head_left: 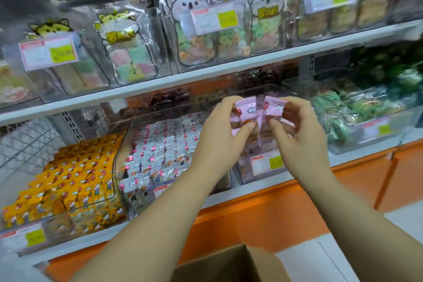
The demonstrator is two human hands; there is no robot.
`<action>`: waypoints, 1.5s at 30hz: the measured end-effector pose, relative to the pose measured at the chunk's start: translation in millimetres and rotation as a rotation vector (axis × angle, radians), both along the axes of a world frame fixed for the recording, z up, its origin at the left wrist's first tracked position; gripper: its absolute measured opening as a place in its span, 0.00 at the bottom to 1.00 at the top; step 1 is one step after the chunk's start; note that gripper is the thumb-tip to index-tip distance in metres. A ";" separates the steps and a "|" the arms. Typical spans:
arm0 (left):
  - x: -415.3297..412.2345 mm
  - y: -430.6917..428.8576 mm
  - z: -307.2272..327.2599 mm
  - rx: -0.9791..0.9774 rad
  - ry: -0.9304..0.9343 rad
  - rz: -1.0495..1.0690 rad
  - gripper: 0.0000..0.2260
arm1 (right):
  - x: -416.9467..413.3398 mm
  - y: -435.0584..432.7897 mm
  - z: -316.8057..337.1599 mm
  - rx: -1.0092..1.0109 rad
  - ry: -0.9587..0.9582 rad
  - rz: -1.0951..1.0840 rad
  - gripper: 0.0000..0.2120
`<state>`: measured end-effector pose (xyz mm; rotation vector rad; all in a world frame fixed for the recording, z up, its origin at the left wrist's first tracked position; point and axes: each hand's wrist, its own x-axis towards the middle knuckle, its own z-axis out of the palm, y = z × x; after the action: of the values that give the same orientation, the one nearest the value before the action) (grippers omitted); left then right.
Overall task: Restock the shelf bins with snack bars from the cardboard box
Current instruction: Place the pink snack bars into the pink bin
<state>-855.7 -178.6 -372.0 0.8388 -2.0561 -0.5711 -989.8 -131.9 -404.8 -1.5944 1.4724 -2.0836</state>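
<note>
Both of my hands hold a small stack of pink-wrapped snack bars (261, 110) up in front of the lower shelf. My left hand (225, 130) grips the left side of the stack, and my right hand (299, 133) grips the right side. Directly below and behind them stands a clear bin (263, 167) with pink bars and a price label. Left of it, another clear bin (160, 151) is packed with white-and-pink bars. A corner of the open cardboard box (229, 265) shows at the bottom edge, its inside hidden.
A bin of yellow-wrapped bars (68, 185) sits far left, and a bin of green packets (357, 112) far right. The upper shelf (206, 78) carries clear bins of bagged sweets with price tags. An orange base panel (263, 217) runs below the shelf edge.
</note>
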 end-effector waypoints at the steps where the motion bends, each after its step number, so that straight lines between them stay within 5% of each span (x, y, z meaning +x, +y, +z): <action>1: -3.8 -4.7 -0.7 0.006 -0.016 0.028 0.17 | -6.4 0.2 1.2 -0.030 -0.014 -0.034 0.16; 7: -17.0 -22.8 -12.5 -0.047 -0.167 0.184 0.17 | -62.4 -5.1 -16.4 0.035 -0.021 -0.162 0.15; 17: -36.6 -43.1 -42.1 -0.064 -0.279 0.266 0.17 | -83.5 -38.0 -23.9 0.171 0.012 0.011 0.14; 24: -40.5 -53.3 -46.5 -0.164 -0.438 0.314 0.23 | -98.9 -55.2 -40.3 0.409 0.376 -0.060 0.20; 31: -33.4 -61.1 -47.3 -0.339 -0.678 0.385 0.18 | -95.3 -66.4 -48.4 0.494 0.481 -0.115 0.17; 37: -27.8 -58.1 -65.3 -0.559 -0.660 0.392 0.19 | -89.1 -58.4 -62.4 0.487 0.605 -0.204 0.23; 45: -6.1 -33.5 -71.1 -0.571 -0.621 0.417 0.31 | -59.2 -20.1 -68.2 0.402 0.693 -0.350 0.23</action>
<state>-861.8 -212.0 -443.1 1.1272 -2.2949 0.5549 -1049.0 -152.0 -473.0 -2.0930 2.3429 -1.2413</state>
